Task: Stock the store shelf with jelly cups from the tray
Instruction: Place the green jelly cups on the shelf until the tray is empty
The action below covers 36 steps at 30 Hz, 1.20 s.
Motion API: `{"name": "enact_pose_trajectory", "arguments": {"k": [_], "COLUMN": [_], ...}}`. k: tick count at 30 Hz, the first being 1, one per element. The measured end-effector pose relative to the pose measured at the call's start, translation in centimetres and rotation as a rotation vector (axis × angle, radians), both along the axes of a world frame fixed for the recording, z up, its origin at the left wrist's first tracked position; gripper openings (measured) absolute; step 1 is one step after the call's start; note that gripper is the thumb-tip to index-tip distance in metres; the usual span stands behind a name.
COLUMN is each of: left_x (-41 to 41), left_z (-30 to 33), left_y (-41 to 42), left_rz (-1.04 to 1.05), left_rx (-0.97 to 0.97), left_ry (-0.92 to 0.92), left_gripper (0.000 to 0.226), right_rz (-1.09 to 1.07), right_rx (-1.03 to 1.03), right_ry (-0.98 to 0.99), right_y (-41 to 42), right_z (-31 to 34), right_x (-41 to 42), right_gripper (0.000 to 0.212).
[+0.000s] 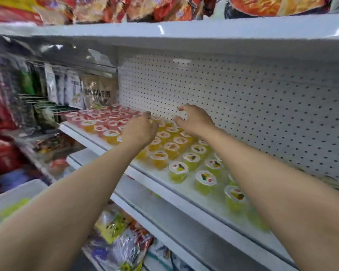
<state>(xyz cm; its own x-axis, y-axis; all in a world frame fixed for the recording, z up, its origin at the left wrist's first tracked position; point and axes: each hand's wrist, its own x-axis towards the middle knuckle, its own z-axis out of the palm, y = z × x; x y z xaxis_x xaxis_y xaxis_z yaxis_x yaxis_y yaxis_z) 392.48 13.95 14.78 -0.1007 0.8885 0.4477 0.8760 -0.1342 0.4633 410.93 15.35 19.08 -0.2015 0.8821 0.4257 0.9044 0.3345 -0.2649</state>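
Right hand (196, 122) half-curled above jelly cups (170, 139)

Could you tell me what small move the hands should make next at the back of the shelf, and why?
Probably lower the left hand to set its cup down among the orange jelly cups near the pegboard. It seems to pinch something small above that row, though blur hides it. The right hand hovers beside it, fingers curled, holding nothing visible.

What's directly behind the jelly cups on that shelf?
A white pegboard back panel, bare where visible. Both hands cover the rearmost orange cups, so that stretch of the back row is hidden.
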Motion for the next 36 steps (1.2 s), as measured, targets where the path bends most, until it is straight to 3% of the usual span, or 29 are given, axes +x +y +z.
{"name": "enact_pose_trajectory", "arguments": {"k": [14, 21, 28, 36], "left_x": [-34.1, -47.7, -58.7, -69.8], "left_z": [-4.7, -9.9, -18.2, -31.9], "left_y": [-0.4, -0.1, 3.0, 9.5], "left_rz": [0.300, 0.380, 0.490, 0.627], "left_rx": [-0.127, -0.228, -0.348, -0.567], "left_ry": [-0.016, -0.038, -0.086, -0.207], "left_gripper": [0.053, 0.053, 0.055, 0.052], "right_rz": [0.277, 0.369, 0.414, 0.523], "right_rx": [-0.163, -0.283, -0.436, -0.676], "right_ry": [0.021, 0.027, -0.073, -0.144], "right_y": [4.5, 6.4, 12.1, 22.7], "right_z": [-5.1, -11.4, -19.7, -33.7], "right_x": [-35.6, -49.2, -60.4, -73.3], "right_gripper": [0.050, 0.055, 0.055, 0.052]}}
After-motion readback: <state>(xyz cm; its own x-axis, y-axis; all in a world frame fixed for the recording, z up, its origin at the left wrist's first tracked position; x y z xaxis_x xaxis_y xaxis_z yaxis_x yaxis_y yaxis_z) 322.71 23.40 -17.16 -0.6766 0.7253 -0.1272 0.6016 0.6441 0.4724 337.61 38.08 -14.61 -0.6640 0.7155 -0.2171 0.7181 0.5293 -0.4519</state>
